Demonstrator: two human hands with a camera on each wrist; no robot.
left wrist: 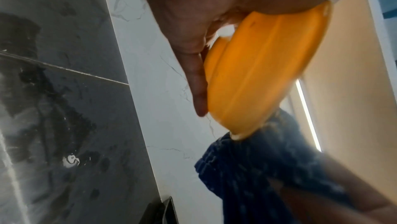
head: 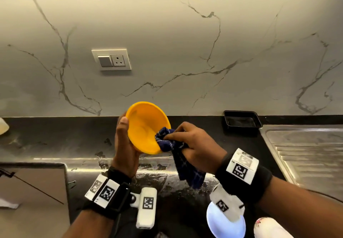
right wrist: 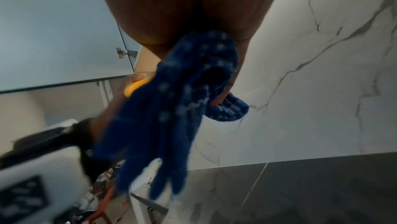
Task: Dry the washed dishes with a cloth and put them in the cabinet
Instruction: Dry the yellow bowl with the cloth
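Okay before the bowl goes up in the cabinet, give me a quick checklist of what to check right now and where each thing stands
1. Left hand holds the bowl securely: ok, thumb on the rim, fingers behind the base.
2. Right hand grips the cloth: ok, bunched in the fingers.
3. Cloth is touching the bowl: ok, pressed against the lower rim inside.
4. Inside of the bowl is dry: cannot tell, no drops are visible, but the picture is too soft.
5. Outside of the bowl is dry: cannot tell, the left wrist view is blurred.
6. Cabinet is open: cannot tell, only a door panel and hinge show.
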